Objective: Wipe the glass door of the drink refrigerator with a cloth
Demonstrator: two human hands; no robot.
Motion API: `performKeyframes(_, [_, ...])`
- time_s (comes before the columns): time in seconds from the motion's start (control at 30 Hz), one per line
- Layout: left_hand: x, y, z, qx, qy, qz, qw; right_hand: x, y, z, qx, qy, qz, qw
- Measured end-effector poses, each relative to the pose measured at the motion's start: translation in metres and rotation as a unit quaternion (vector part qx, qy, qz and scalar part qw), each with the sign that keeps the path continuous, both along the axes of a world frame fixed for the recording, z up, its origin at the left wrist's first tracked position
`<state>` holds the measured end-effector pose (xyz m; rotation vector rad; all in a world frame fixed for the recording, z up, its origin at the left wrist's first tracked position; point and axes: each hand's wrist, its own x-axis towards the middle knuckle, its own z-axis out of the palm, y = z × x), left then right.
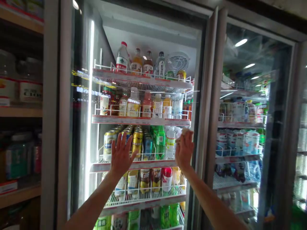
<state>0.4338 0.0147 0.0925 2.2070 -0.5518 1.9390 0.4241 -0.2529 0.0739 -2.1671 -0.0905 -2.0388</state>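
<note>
Both arms reach up toward a glass-fronted drinks fridge. My left hand (122,155) has its fingers spread and holds nothing; it is in front of the shelf with gold cans (137,140). To the right, my right hand (184,151) is closed around a pale, crumpled cloth (187,131), whose top edge shows above the fingers. Whether either hand touches the glass cannot be made out. Between the hands stand green bottles (160,142) and a clear bottle with a pale label (170,142).
Upper fridge shelves (141,120) hold bottled drinks, and lower ones hold more bottles and cans. A metal door frame (211,105) stands to the right, beside a second glass-fronted fridge (240,125). Wooden shelves (21,111) with bottles are at the far left.
</note>
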Motion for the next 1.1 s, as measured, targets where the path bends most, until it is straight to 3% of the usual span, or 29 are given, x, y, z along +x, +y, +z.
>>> performKeyframes(0.07, [0.001, 0.004, 0.004, 0.005, -0.002, 0.005, 1.0, -0.002, 0.026, 0.006, -0.147, 0.042, 0.061, 0.986])
performKeyframes(0.13, [0.001, 0.013, 0.006, -0.001, -0.006, 0.017, 1.0, -0.003, 0.036, 0.014, -0.265, 0.074, 0.105, 0.956])
performKeyframes(0.2, [0.001, 0.028, 0.01, -0.02, -0.007, 0.032, 0.999, 0.001, 0.031, 0.029, -0.239, 0.048, 0.102, 0.964])
performKeyframes(0.27, [-0.001, 0.046, 0.014, -0.04, 0.0, 0.045, 0.998, 0.008, 0.023, 0.047, -0.1, -0.014, 0.065, 0.993])
performKeyframes(0.33, [-0.002, 0.063, 0.018, -0.055, 0.015, 0.053, 0.997, 0.015, 0.027, 0.057, -0.01, -0.049, 0.043, 0.998])
performKeyframes(0.4, [-0.003, 0.074, 0.021, -0.067, 0.033, 0.056, 0.996, 0.016, 0.043, 0.056, -0.075, -0.023, 0.06, 0.995])
performKeyframes(0.5, [-0.003, 0.08, 0.023, -0.08, 0.055, 0.059, 0.994, 0.012, 0.064, 0.05, -0.273, 0.038, 0.102, 0.956])
performKeyframes(0.57, [-0.004, 0.082, 0.022, -0.076, 0.068, 0.06, 0.993, 0.012, 0.064, 0.056, -0.256, 0.023, 0.091, 0.962])
performKeyframes(0.63, [-0.004, 0.083, 0.021, -0.065, 0.077, 0.059, 0.993, 0.015, 0.061, 0.067, -0.125, -0.032, 0.056, 0.99])
performKeyframes(0.7, [-0.004, 0.084, 0.021, -0.061, 0.08, 0.058, 0.993, 0.017, 0.063, 0.072, -0.036, -0.068, 0.032, 0.997])
performKeyframes(0.73, [-0.004, 0.084, 0.021, -0.063, 0.08, 0.057, 0.993, 0.017, 0.066, 0.071, -0.049, -0.064, 0.033, 0.996])
performKeyframes(0.87, [-0.003, 0.085, 0.021, -0.068, 0.076, 0.058, 0.993, 0.014, 0.076, 0.059, -0.293, 0.015, 0.084, 0.952])
performKeyframes(0.9, [-0.003, 0.085, 0.02, -0.065, 0.074, 0.057, 0.993, 0.015, 0.072, 0.06, -0.298, 0.015, 0.085, 0.951])
performKeyframes(0.93, [-0.003, 0.085, 0.02, -0.061, 0.073, 0.057, 0.994, 0.016, 0.067, 0.064, -0.263, 0.002, 0.077, 0.962])
performKeyframes(1.03, [-0.003, 0.086, 0.019, -0.053, 0.072, 0.057, 0.994, 0.021, 0.051, 0.076, -0.057, -0.064, 0.025, 0.996])
performKeyframes(1.1, [-0.003, 0.087, 0.018, -0.055, 0.07, 0.055, 0.995, 0.021, 0.051, 0.075, -0.021, -0.073, 0.01, 0.997])
